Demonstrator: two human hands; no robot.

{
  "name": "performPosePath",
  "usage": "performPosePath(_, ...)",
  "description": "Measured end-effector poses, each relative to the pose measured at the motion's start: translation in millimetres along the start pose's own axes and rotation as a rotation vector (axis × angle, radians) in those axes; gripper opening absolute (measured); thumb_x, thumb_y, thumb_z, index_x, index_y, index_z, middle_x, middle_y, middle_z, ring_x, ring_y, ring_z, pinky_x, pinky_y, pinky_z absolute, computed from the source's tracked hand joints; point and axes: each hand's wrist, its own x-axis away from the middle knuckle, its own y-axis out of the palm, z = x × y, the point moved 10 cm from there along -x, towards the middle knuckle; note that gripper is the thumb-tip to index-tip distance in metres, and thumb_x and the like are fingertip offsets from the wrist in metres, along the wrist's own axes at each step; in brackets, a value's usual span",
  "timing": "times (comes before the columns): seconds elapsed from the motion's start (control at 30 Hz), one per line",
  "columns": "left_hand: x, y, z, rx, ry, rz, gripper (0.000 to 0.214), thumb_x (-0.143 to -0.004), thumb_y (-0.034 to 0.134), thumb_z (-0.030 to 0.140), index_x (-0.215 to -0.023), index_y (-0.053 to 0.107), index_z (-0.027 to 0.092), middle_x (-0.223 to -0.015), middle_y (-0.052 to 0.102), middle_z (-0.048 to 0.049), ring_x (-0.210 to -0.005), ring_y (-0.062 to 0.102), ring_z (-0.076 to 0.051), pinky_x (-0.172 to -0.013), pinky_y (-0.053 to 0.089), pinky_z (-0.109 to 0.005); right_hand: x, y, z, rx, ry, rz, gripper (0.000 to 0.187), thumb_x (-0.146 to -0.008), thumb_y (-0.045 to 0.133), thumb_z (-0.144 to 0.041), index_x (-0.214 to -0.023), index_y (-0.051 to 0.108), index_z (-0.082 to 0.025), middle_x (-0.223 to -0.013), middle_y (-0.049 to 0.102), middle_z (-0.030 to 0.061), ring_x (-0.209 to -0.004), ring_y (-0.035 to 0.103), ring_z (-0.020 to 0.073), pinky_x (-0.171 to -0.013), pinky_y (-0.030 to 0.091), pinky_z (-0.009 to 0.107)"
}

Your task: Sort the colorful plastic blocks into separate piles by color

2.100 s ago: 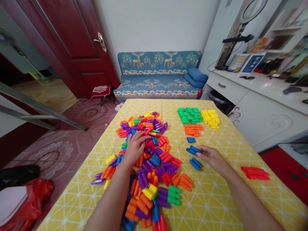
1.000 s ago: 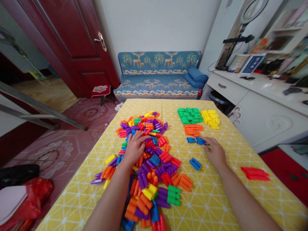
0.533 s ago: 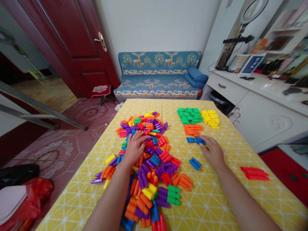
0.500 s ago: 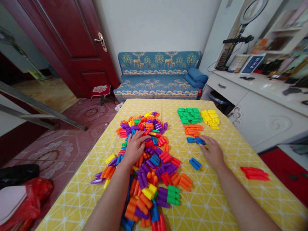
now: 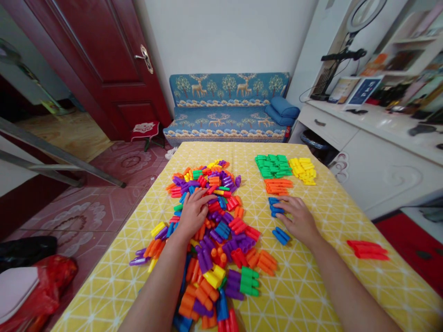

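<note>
- Fingers [image 5: 284, 206] of the right hand [image 5: 300, 220]: bent and parted, tips against the blue bullet-shaped blocks [image 5: 273, 201]; whether they pinch or merely touch cannot be told.
- Left hand [image 5: 195, 210]: fingers slightly spread, lying on the mixed heap of blocks [image 5: 238, 226] on the left of the desk [image 5: 294, 295].
- Location: the touched blue blocks lie right of the heap, just nearer than the orange row [image 5: 278, 186]; a separate blue block [image 5: 281, 235] lies slightly nearer. Farther off are the green stack [image 5: 272, 166] and, to its right, the yellow stack [image 5: 302, 170]. Red blocks [image 5: 367, 249] lie apart at the far right.
- Handling (judged): probably light, stiff moulded plastic, not readily broken; the glossy, rounded surface may slip or roll a little under uneven pressure.
- Hold (judged): thumb and forefinger across the outer long sides, near mid-length, with light pressure; the tapered tips offer poorer purchase.
</note>
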Motion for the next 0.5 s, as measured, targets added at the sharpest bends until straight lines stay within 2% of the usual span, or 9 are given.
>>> performPosePath(0.1, -0.1, 0.8, 0.0, 0.007, 0.001, -0.008, 0.045, -0.085, 0.041, 0.014, -0.118, 0.065, 0.034, -0.139, 0.053, -0.0024, -0.135, 0.040, -0.026, -0.113, 0.019, -0.060, -3.1, 16.9, -2.0, -0.021, -0.042, -0.081, 0.036, -0.090, 0.049, -0.027, -0.124, 0.059, -0.026, -0.137, 0.054, 0.0062, -0.126, 0.047, 0.0257, -0.105, 0.040, 0.050)
performPosePath(0.2, 0.2, 0.3, 0.3, 0.005, -0.002, -0.008, 0.045, -0.085, 0.041, 0.014, -0.118, 0.065, 0.033, -0.139, 0.053, -0.0031, -0.135, 0.040, -0.026, -0.113, 0.019, -0.060, 0.1, 27.3, 1.0, -0.064, -0.050, -0.146, 0.038, -0.094, 0.041, -0.026, -0.128, 0.056, -0.026, -0.142, 0.050, 0.0055, -0.132, 0.043, 0.0238, -0.108, 0.037, 0.049)
performPosePath(0.37, 0.5, -0.8, 1.0, 0.005, -0.005, -0.009, 0.045, -0.085, 0.040, 0.015, -0.118, 0.065, 0.033, -0.139, 0.053, -0.0028, -0.135, 0.040, -0.026, -0.113, 0.019, -0.060, 5.3, 21.0, 15.0, -0.092, -0.013, -0.160, 0.036, -0.095, 0.040, -0.031, -0.125, 0.059, -0.027, -0.138, 0.054, 0.0059, -0.129, 0.046, 0.0235, -0.108, 0.036, 0.051)
performPosePath(0.5, 0.1, -0.4, 0.8, 0.002, -0.004, -0.011, 0.045, -0.084, 0.040, 0.014, -0.117, 0.066, 0.033, -0.139, 0.053, -0.0023, -0.135, 0.040, -0.026, -0.113, 0.019, -0.060, 5.1, 17.5, 21.8, -0.118, -0.005, -0.173, 0.036, -0.095, 0.040, -0.032, -0.126, 0.058, -0.027, -0.139, 0.054, 0.0057, -0.131, 0.044, 0.0239, -0.109, 0.034, 0.053)
